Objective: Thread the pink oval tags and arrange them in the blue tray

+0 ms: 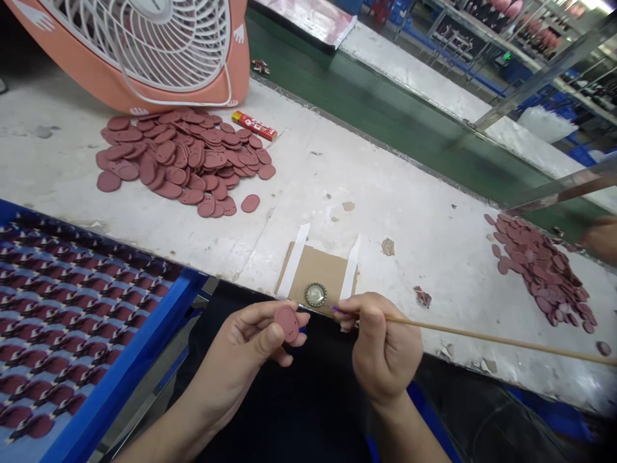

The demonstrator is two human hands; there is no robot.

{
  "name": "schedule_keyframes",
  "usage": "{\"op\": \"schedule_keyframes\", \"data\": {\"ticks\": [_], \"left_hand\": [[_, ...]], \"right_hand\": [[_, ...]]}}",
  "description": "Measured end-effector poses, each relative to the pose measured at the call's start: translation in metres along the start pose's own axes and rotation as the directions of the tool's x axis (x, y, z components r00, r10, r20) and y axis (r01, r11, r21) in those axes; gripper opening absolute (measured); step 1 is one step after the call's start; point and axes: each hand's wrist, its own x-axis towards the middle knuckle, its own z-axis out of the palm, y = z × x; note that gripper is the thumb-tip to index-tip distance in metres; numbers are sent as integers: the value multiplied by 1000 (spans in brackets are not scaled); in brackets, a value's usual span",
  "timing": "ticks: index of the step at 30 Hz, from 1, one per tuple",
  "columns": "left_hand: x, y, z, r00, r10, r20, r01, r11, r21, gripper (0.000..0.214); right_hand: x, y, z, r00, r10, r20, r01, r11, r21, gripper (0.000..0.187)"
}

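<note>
Between thumb and fingers, my left hand (250, 341) pinches a reddish-brown oval piece (287, 323) with small holes in it, just off the table's front edge. My right hand (383, 344) grips a long thin wooden stick (482, 334) near one end; the rest of it reaches far to the right. A purple tip shows at the gripped end. Between and beyond both hands, a bottle cap (315, 294) lies hollow side up on a piece of cardboard (321, 265), which white tape strips hold down. What the cap contains looks clear or pale.
A large pile of reddish-brown oval pieces (193, 157) lies by an orange fan (222, 103), beside a small red packet (254, 125). Another pile (540, 267) sits at right, near another person's hand (602, 239). A blue tray (120, 379) of arranged pieces stands at lower left.
</note>
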Motion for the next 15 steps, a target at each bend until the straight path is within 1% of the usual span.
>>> {"op": "schedule_keyframes", "data": {"ticks": [2, 6, 10, 15], "left_hand": [[-1, 0, 0, 1000, -2, 0, 2, 1000, -4, 17], [-2, -1, 2, 1000, 3, -2, -3, 1000, -20, 21], [-2, 0, 4, 1000, 14, -3, -14, 1000, -20, 25], [-4, -2, 4, 1000, 16, 1, -16, 999, -31, 26]], "right_hand": [[-2, -9, -2, 1000, 3, 13, -4, 998, 55, 30], [-4, -22, -3, 996, -6, 90, -9, 986, 165, 30], [-2, -25, 0, 992, -35, 124, 14, 986, 169, 31], [0, -23, 3, 987, -56, 151, 33, 988, 153, 27]]}}
